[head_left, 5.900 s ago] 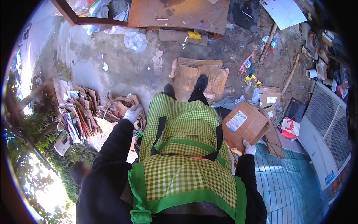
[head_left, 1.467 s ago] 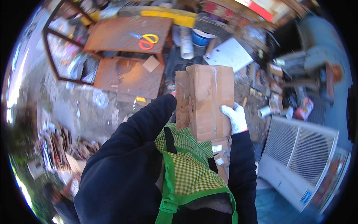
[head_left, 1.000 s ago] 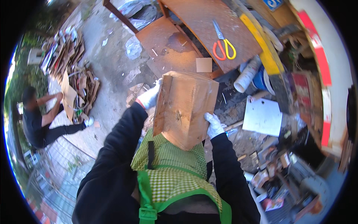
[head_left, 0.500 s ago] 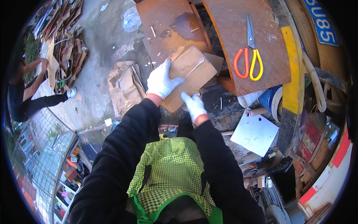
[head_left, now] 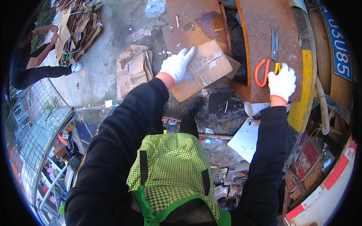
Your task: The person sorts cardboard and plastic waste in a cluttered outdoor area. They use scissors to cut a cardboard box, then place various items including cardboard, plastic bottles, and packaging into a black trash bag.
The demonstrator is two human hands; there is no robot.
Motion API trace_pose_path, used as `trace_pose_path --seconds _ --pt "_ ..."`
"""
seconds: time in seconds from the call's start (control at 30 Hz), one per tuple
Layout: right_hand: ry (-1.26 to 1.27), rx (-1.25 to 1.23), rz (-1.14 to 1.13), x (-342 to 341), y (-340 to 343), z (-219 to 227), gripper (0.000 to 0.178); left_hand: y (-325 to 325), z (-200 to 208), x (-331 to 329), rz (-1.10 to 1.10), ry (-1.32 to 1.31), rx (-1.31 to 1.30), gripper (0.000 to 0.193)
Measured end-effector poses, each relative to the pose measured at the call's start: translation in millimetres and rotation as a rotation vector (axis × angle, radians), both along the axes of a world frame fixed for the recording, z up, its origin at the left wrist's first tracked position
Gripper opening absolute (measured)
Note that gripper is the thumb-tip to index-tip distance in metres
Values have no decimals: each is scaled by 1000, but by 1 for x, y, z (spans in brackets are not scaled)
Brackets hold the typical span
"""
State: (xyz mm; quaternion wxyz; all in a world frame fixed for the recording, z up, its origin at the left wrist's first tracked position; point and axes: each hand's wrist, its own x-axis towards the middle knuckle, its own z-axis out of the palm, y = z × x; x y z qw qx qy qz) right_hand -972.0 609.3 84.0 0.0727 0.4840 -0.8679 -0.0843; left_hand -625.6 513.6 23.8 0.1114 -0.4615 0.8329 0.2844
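In a white glove, my left hand (head_left: 176,64) grips the left edge of a brown cardboard box (head_left: 211,66) with a strip of tape across it. The box is tilted over the ground in front of me. Off to the right, my gloved right hand (head_left: 283,82) closes on the yellow handle of a pair of scissors (head_left: 275,51). The scissors lie on a rusty metal plate (head_left: 260,22), blades pointing away and the red handle uncovered. My fingers hide most of the yellow handle.
Flattened cardboard (head_left: 134,69) lies left of the box. At far left a person (head_left: 34,62) works by a cardboard pile (head_left: 77,32). A yellow-and-black beam (head_left: 307,86) borders the plate. Below it are a white board (head_left: 245,141) and scrap. A wire mesh fence (head_left: 34,113) stands left.
My right hand has left the box, moved right and taken hold of the scissors' yellow handle. My left hand still holds the box, whose taped side now shows more.
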Motion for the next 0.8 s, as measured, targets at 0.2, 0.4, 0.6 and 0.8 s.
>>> trace_pose_path --seconds 0.2,0.4,0.6,0.8 --pt "-210 -9 -38 15 10 0 58 -1 -4 23 46 -23 90 96" --pt "-313 15 -121 1 5 -12 59 24 -9 30 198 -7 88 91" --pt "-470 -187 -222 6 41 -20 34 30 -31 57 408 36 280 90" --pt "-2226 -378 -1207 199 186 3 45 24 -66 69 431 285 502 82"
